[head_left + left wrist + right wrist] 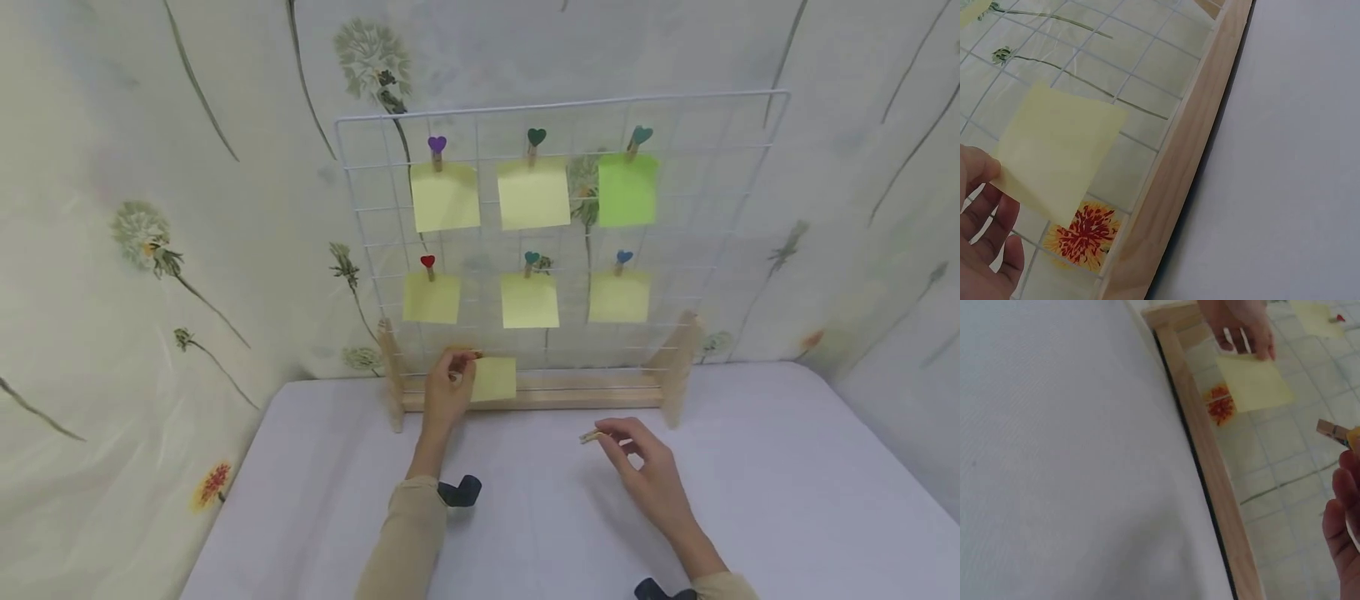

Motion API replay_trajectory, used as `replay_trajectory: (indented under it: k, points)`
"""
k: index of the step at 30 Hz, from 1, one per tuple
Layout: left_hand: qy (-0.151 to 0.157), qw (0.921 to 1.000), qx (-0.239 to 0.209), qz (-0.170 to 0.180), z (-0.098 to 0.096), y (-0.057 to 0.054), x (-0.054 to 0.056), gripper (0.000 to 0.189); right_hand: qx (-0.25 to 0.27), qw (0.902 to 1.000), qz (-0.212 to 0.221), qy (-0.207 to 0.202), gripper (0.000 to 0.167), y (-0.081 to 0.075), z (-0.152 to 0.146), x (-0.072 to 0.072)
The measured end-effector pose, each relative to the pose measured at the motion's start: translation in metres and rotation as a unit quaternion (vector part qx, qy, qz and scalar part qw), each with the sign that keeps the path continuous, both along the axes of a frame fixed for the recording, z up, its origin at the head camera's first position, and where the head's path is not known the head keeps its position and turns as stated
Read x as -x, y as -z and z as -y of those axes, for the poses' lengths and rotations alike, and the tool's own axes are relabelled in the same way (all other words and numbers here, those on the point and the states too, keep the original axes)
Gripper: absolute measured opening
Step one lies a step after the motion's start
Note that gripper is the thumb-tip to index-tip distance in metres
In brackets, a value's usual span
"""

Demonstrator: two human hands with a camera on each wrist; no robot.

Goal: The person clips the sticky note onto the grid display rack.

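Note:
My left hand [447, 396] pinches a yellow sticky note [495, 380] by its left edge, low in front of the white wire grid [562, 106]. In the left wrist view that note [1063, 153] overlaps the grid wires, with the thumb and fingertips at one edge. My right hand [648, 471] is over the table, to the right of the note. Between its thumb and fingertips it pinches a small wooden clothespin [1329, 430] with a yellow piece at the end nearest the fingers. The right wrist view shows only part of this hand.
Pale notes hang from heart-topped clothespins on the grid in two rows; one is a green note [627, 192]. Wooden feet [682, 367] and a wooden bar [585, 398] hold the grid on the white table [525, 533]. A flower-patterned cloth [210, 333] hangs behind.

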State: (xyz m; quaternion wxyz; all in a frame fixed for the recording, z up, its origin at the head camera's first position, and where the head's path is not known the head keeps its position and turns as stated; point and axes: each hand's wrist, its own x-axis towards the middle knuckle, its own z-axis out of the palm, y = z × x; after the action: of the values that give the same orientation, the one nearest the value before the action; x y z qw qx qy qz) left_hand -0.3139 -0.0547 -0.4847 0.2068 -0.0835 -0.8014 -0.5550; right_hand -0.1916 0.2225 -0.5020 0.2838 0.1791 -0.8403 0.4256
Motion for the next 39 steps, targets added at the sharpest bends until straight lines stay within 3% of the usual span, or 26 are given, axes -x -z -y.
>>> replay_trajectory:
  k: [4, 11, 23, 33, 39]
  points:
    - [-0.007, 0.9999, -0.004, 0.013, 0.004, -0.004, -0.001, 0.010, 0.001, 0.9997, 0.010, -0.020, 0.024, -0.008, 0.010, 0.007]
    - [-0.011, 0.9999, -0.001, -0.003, 0.011, -0.011, -0.001, 0.011, -0.017, 0.9991, 0.004, -0.038, 0.023, -0.022, 0.030, 0.018]
    - [-0.015, 0.9995, 0.000, -0.029, 0.015, -0.014, 0.000, 0.011, -0.019, 0.9975, -0.008, -0.067, 0.024, -0.028, 0.051, 0.038]
    - [-0.033, 0.9992, 0.001, -0.021, 0.017, -0.016, -0.001, 0.009, -0.037, 0.9958, -0.026, -0.080, 0.019, -0.038, 0.072, 0.060]
    - [-0.034, 0.9990, 0.004, -0.030, 0.014, -0.018, 0.000, 0.009, -0.058, 0.9962, -0.031, -0.057, 0.016, -0.050, 0.081, 0.072]
